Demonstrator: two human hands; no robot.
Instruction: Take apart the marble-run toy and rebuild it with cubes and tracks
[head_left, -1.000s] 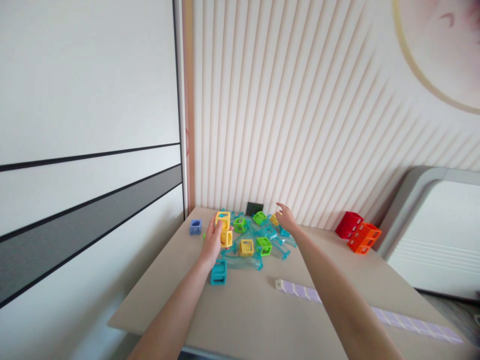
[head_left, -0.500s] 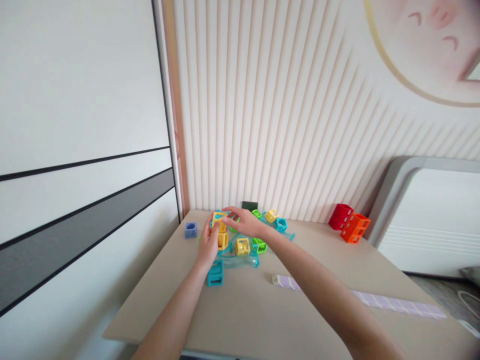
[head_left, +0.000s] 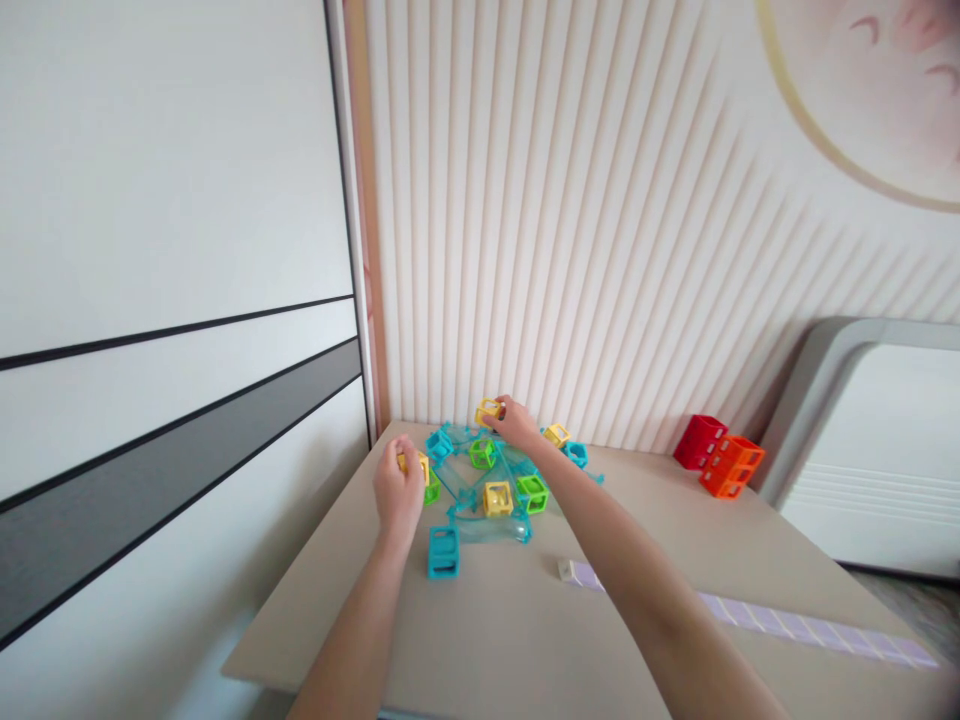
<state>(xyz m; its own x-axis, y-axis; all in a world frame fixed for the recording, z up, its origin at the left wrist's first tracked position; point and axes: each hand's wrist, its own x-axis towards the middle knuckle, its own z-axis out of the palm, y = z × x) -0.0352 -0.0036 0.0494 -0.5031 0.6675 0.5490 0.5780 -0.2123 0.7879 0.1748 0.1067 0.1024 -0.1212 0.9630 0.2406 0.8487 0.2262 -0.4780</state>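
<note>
My left hand [head_left: 398,490] is closed around a yellow cube block [head_left: 423,466], mostly covered by the fingers, at the left side of the pile. My right hand [head_left: 517,424] pinches another yellow open-frame cube [head_left: 488,412] above the pile's back. Below and between the hands lie a green cube [head_left: 482,454], a teal cube [head_left: 439,445] and clear teal-edged pieces [head_left: 491,527]. A green block [head_left: 432,488] shows just beside my left hand. Nearer me are a yellow cube [head_left: 497,498], a green cube [head_left: 532,493] and a teal double block [head_left: 443,552].
On the table [head_left: 495,630], a long strip of pale purple blocks [head_left: 795,625] runs to the right, partly behind my right forearm. Red blocks [head_left: 699,441] and orange blocks [head_left: 732,467] stand at the back right. A ribbed wall [head_left: 525,200] and a white panel [head_left: 165,200] border the table.
The two yellow cubes, together in my left hand before, are now apart. My right hand has carried one right and up; my left hand has moved left, hiding the purple-blue cube.
</note>
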